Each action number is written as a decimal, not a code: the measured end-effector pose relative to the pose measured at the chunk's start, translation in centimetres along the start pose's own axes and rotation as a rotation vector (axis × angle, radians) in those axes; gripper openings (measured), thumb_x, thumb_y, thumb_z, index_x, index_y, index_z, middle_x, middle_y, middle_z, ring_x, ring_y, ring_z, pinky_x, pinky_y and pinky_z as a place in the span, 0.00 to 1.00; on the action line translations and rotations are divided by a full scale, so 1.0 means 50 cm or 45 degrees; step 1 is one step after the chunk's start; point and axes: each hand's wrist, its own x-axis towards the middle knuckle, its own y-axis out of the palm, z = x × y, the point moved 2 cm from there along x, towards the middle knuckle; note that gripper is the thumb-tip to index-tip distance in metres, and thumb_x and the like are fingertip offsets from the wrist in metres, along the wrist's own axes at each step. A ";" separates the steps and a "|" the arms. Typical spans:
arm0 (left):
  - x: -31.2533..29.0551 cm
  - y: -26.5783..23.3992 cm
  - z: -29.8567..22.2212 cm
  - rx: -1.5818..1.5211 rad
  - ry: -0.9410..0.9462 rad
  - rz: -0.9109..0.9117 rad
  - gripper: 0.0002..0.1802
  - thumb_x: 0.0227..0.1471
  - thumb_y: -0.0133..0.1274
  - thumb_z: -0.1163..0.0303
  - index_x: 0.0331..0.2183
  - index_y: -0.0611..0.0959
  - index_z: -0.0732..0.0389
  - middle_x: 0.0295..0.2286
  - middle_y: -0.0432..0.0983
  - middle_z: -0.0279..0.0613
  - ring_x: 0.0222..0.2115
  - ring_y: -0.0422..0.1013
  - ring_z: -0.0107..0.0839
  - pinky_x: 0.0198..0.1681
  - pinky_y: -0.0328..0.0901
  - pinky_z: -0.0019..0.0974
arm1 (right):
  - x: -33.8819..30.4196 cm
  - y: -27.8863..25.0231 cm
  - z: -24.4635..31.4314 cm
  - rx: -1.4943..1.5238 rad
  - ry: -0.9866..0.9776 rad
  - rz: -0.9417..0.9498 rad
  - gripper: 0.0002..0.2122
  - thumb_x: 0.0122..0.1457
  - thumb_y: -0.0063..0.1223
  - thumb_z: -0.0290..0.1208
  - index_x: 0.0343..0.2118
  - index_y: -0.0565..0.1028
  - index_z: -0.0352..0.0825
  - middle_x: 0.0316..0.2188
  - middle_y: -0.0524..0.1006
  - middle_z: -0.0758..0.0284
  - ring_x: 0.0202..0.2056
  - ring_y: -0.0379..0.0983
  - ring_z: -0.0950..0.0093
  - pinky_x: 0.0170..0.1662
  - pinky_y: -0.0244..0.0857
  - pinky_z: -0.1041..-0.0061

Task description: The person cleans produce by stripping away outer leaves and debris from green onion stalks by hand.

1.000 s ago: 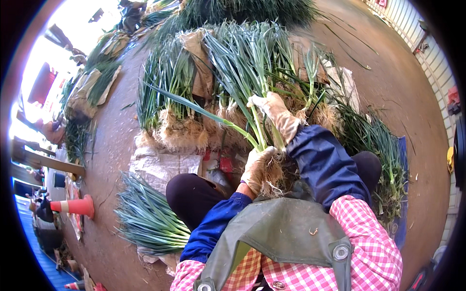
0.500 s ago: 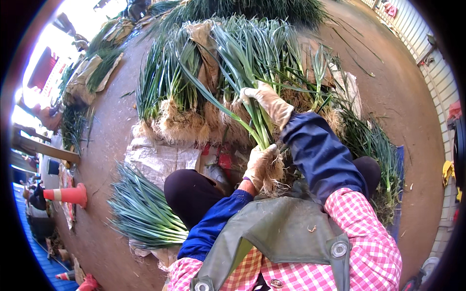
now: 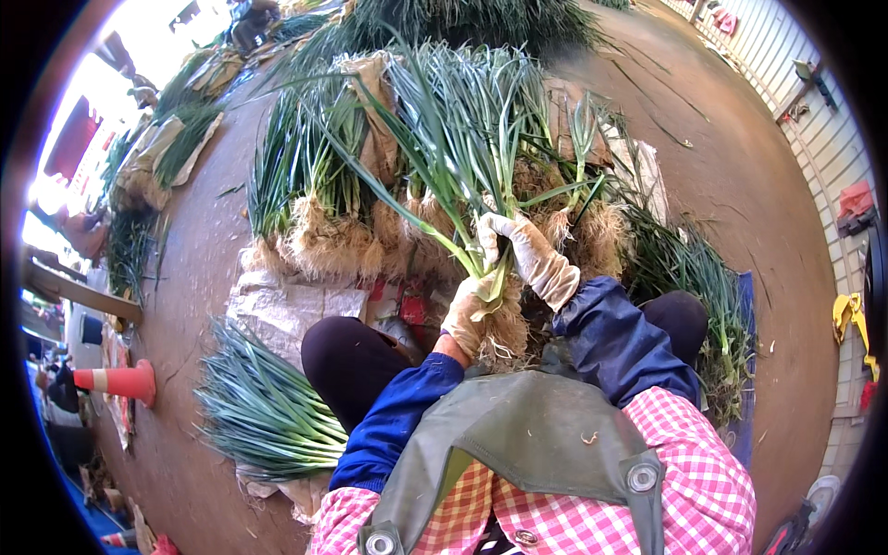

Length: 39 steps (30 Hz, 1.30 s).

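Note:
My gloved left hand (image 3: 469, 313) is wrapped round the lower stems of a few green onions (image 3: 462, 253), with their pale roots (image 3: 505, 335) hanging below the fist. Their leaves fan out up and to the left. Just above, my gloved right hand (image 3: 535, 257) has its fingers curled in against the stalks. A loose yellow-green leaf (image 3: 500, 277) bends down between the two hands, and the right fingers appear to pinch it; their tips are partly hidden.
A row of rooted green onions (image 3: 324, 185) lies ahead on sacking. Trimmed green onions (image 3: 264, 398) are piled by my left knee. More greens (image 3: 698, 277) lie to the right. An orange cone (image 3: 120, 381) lies at far left, a ribbed wall (image 3: 814, 139) at right.
My right hand has come down along the stalks, closer to my left hand. A leaf now bends down between them. My left hand keeps its hold on the stems.

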 end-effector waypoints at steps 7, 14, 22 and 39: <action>-0.033 0.002 -0.046 0.123 -0.157 0.197 0.11 0.50 0.53 0.69 0.35 0.79 0.65 0.26 0.77 0.42 0.25 0.74 0.32 0.30 0.70 0.32 | -0.066 -0.047 0.012 -0.139 0.100 -0.065 0.07 0.59 0.49 0.33 0.32 0.70 0.34 0.19 0.69 0.75 0.18 0.63 0.85 0.22 0.57 0.88; -0.088 0.134 -0.076 -0.211 -0.222 0.086 0.14 0.56 0.48 0.62 0.37 0.77 0.64 0.28 0.78 0.42 0.23 0.73 0.28 0.27 0.71 0.29 | -0.093 -0.078 0.028 -0.385 0.003 -0.169 0.10 0.60 0.49 0.36 0.34 0.71 0.33 0.19 0.69 0.75 0.17 0.62 0.86 0.19 0.56 0.88; -0.026 0.053 -0.019 -0.171 0.099 -0.186 0.09 0.54 0.50 0.64 0.34 0.77 0.59 0.23 0.74 0.41 0.22 0.71 0.34 0.28 0.69 0.40 | -0.172 0.039 0.022 -0.479 0.139 -0.040 0.09 0.61 0.44 0.36 0.25 0.68 0.39 0.14 0.62 0.81 0.13 0.55 0.90 0.15 0.46 0.88; -0.031 0.094 -0.053 -0.142 -0.012 -0.017 0.19 0.58 0.47 0.56 0.38 0.77 0.63 0.24 0.76 0.41 0.23 0.73 0.32 0.28 0.69 0.34 | -0.765 -0.549 0.401 -0.807 -0.150 -1.148 0.12 0.61 0.48 0.39 0.23 0.67 0.41 0.14 0.65 0.74 0.09 0.58 0.83 0.10 0.52 0.84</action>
